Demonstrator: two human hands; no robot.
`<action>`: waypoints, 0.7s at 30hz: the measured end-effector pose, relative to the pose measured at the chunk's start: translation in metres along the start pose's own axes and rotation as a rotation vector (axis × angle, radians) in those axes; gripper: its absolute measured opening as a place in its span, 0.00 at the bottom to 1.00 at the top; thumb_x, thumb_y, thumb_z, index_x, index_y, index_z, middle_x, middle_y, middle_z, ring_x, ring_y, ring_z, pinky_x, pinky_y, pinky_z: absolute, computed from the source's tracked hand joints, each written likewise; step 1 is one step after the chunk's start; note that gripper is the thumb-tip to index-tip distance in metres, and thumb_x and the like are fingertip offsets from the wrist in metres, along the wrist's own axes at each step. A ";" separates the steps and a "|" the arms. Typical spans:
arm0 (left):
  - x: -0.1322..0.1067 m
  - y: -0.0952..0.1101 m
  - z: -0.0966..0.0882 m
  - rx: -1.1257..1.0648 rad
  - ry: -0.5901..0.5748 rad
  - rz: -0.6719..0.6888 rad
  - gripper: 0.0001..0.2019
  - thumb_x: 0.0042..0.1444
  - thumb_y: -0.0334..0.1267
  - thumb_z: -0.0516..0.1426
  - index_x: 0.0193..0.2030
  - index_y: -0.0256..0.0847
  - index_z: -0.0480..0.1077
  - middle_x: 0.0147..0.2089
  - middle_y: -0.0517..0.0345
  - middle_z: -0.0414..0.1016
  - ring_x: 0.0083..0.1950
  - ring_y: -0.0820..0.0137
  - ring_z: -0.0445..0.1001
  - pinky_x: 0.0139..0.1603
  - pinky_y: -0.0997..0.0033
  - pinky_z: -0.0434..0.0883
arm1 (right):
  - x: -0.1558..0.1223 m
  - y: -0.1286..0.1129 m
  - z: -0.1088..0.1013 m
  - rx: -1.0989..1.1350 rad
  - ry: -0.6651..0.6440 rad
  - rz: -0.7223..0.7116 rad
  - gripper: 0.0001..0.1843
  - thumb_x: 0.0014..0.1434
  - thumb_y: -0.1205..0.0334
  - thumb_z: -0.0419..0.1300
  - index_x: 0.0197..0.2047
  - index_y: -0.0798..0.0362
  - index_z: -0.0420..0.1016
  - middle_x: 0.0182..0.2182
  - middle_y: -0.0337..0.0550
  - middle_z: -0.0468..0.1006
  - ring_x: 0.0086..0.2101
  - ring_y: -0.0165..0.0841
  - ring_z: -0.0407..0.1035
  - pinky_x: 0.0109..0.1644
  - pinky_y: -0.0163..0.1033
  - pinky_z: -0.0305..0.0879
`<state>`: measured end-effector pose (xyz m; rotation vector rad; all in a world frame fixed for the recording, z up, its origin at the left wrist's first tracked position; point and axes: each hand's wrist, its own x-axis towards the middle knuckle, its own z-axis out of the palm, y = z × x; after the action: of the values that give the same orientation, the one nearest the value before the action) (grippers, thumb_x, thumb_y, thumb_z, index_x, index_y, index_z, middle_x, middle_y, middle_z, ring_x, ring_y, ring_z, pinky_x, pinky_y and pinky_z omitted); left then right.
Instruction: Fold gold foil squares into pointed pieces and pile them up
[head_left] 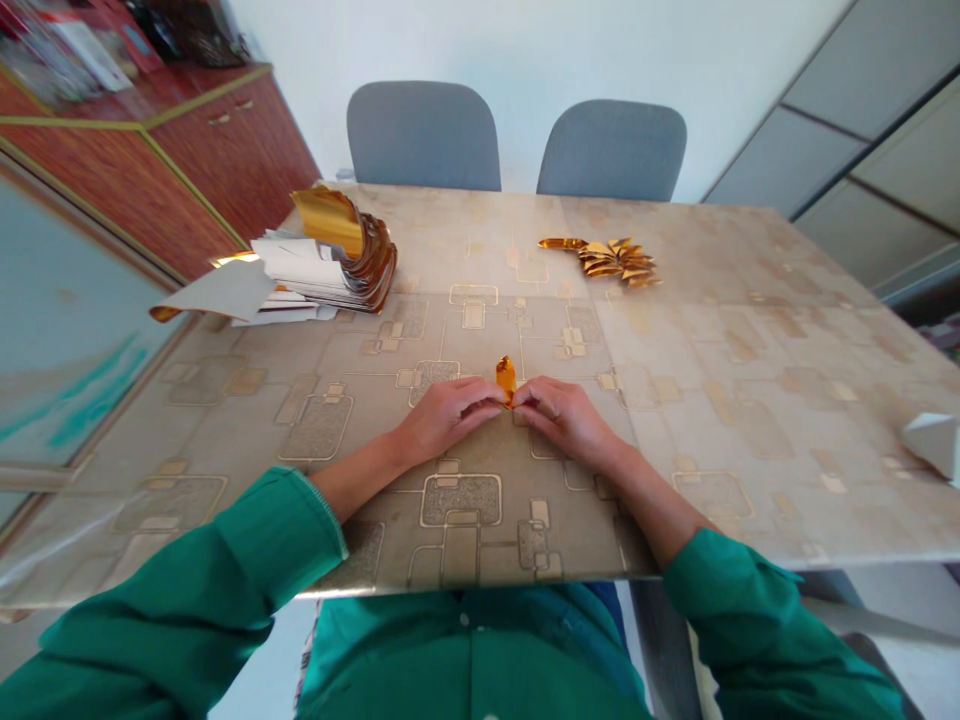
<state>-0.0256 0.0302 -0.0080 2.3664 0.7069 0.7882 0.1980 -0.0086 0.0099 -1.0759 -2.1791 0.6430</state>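
Between my two hands, a small piece of shiny gold foil paper (505,376) stands up from the tabletop, its lower end pinched by the fingertips. My left hand (456,412) is closed on its left side, and my right hand (564,416) is closed on its right side. The fingers hide the bottom of the paper. Farther off to the right lies a fan-like cluster of folded gold paper pieces (616,262). At the back left rests a thick stack of gold and white paper sheets (330,262), partly curled over.
The table (465,540) has a patterned beige cover. Two grey chairs (424,135) stand at its far side against a white wall. A reddish wooden cabinet (232,150) is at the left. A white box-like object (934,445) sits at the right edge.
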 end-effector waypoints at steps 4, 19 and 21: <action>0.001 0.005 0.002 -0.043 0.032 -0.063 0.04 0.62 0.37 0.58 0.42 0.42 0.74 0.36 0.60 0.77 0.35 0.72 0.75 0.38 0.75 0.69 | -0.001 -0.002 0.002 -0.020 -0.005 0.027 0.02 0.64 0.64 0.56 0.38 0.49 0.69 0.32 0.39 0.75 0.34 0.32 0.70 0.40 0.37 0.65; 0.000 0.004 0.003 -0.033 0.032 -0.070 0.03 0.62 0.34 0.59 0.41 0.42 0.73 0.37 0.60 0.78 0.36 0.72 0.76 0.39 0.75 0.71 | 0.001 0.001 0.001 -0.046 0.005 -0.025 0.06 0.67 0.63 0.54 0.37 0.48 0.70 0.34 0.40 0.76 0.36 0.33 0.70 0.41 0.38 0.66; 0.000 0.006 0.003 -0.085 0.041 -0.111 0.07 0.61 0.34 0.59 0.46 0.43 0.73 0.40 0.59 0.79 0.38 0.72 0.77 0.41 0.75 0.72 | 0.000 0.001 0.000 -0.053 0.022 -0.047 0.06 0.67 0.64 0.54 0.38 0.47 0.70 0.33 0.40 0.76 0.36 0.33 0.70 0.41 0.38 0.65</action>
<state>-0.0219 0.0253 -0.0066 2.2203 0.7978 0.8048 0.1986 -0.0077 0.0096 -1.0511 -2.2069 0.5523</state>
